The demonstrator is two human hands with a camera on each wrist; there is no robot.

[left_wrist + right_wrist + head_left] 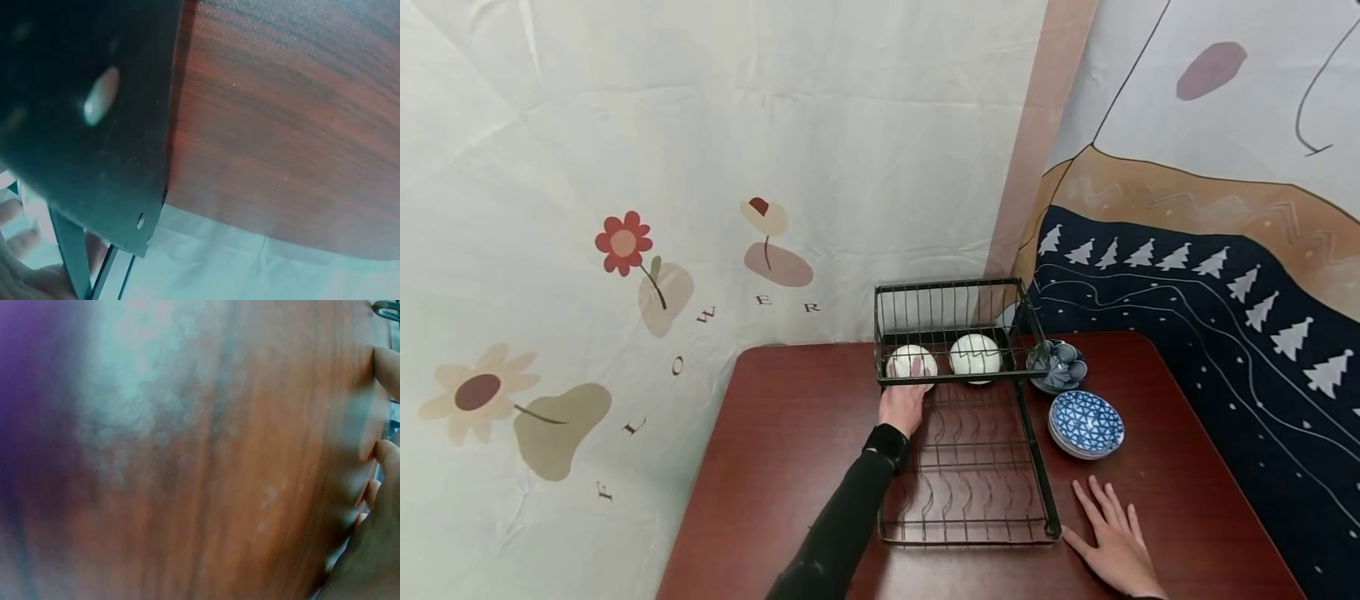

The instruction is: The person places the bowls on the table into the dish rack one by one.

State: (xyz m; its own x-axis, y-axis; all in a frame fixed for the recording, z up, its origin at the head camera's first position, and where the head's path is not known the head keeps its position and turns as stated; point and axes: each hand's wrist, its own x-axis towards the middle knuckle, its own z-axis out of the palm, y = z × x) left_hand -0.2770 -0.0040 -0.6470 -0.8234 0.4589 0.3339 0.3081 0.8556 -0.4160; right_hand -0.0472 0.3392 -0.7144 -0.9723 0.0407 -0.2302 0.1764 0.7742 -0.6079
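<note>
My left hand (904,407) reaches to the rack's upper part, its fingers at a white bowl (902,360) seen through the wires. In the left wrist view the fingers (24,242) curl beside the white surface, partly hidden by the frame. A second white bowl (976,357) sits just right of it in the black wire dish rack (970,544). My right hand (1112,542) lies flat on the table with fingers spread, thumb by the rack's front right corner and nothing held. In the right wrist view its fingertips (382,450) touch the wood.
Right of the rack stand blue-and-white patterned bowls (1086,423), stacked. Behind them is a grey-blue petal-shaped dish (1060,367), close to the rack's side. The reddish-brown table (790,433) ends at a pale flower-printed cloth (820,167) behind.
</note>
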